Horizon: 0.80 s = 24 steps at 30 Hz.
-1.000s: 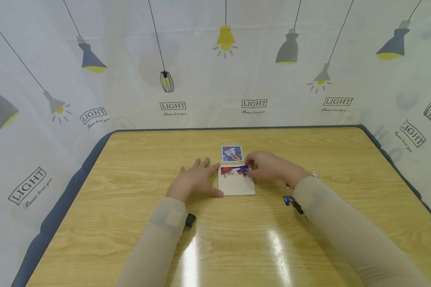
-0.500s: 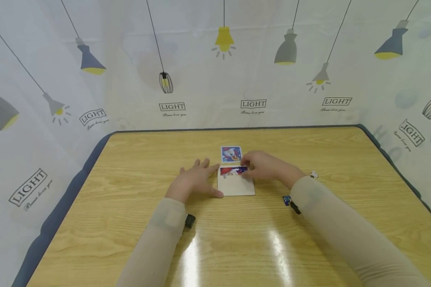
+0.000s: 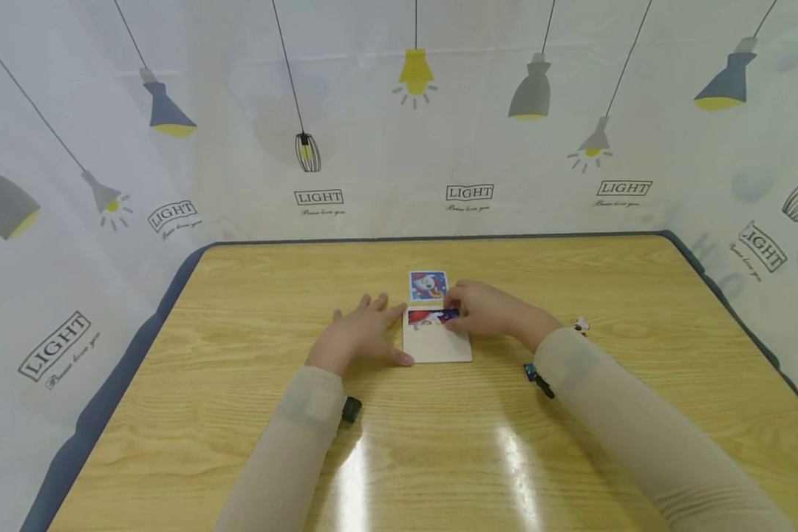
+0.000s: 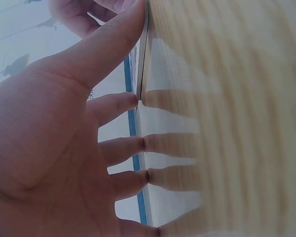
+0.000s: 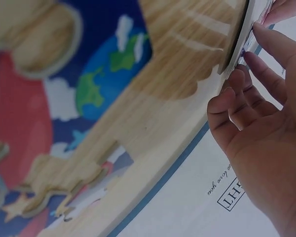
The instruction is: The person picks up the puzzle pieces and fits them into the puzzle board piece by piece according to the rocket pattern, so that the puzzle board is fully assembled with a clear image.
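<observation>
A pale square puzzle board point(image 3: 437, 346) lies mid-table, with a strip of red, white and purple jigsaw pieces point(image 3: 432, 317) along its far edge. My left hand point(image 3: 359, 336) spreads flat beside it, thumb and index finger touching the left corners. In the left wrist view the other fingertips rest on the table. My right hand point(image 3: 492, 307) is at the board's upper right corner, pinching a purple jigsaw piece between thumb and index finger. That piece is mostly hidden by the fingers. Just beyond the board is a small picture card point(image 3: 428, 285) with a white figure on blue.
Loose jigsaw pieces lie under and beside the right forearm, among them a blue one point(image 3: 530, 372) and a white one point(image 3: 581, 324). The right wrist view shows several up close, including one with a globe point(image 5: 96, 89). A curtain printed with lamps point(image 3: 386, 148) borders the table.
My right hand has shifted slightly left along the board's far edge, and the purple piece now sits more in line with the strip. The left hand stays put.
</observation>
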Available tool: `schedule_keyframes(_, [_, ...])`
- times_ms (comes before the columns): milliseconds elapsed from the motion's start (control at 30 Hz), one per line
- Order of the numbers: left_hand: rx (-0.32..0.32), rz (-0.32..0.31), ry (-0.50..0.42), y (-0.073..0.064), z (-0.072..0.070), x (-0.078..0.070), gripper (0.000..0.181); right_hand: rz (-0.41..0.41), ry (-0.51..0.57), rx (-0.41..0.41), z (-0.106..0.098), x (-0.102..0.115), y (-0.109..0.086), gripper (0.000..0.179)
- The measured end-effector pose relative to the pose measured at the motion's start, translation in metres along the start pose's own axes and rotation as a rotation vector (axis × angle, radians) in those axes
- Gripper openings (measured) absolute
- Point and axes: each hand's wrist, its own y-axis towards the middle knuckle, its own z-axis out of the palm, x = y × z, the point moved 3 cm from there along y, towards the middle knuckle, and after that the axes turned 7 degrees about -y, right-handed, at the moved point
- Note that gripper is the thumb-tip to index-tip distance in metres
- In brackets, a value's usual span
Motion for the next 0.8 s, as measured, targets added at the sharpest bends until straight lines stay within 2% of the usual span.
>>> schedule_keyframes(600, [0.007, 0.008, -0.004, -0.001, -0.002, -0.001, 0.107, 0.012, 0.028, 0.029, -0.001, 0.001, 0.001, 0.028])
schedule_keyframes(800, [0.010, 0.005, -0.016, -0.001, -0.001, -0.001, 0.107, 0.003, 0.018, 0.033, -0.013, -0.004, -0.006, 0.033])
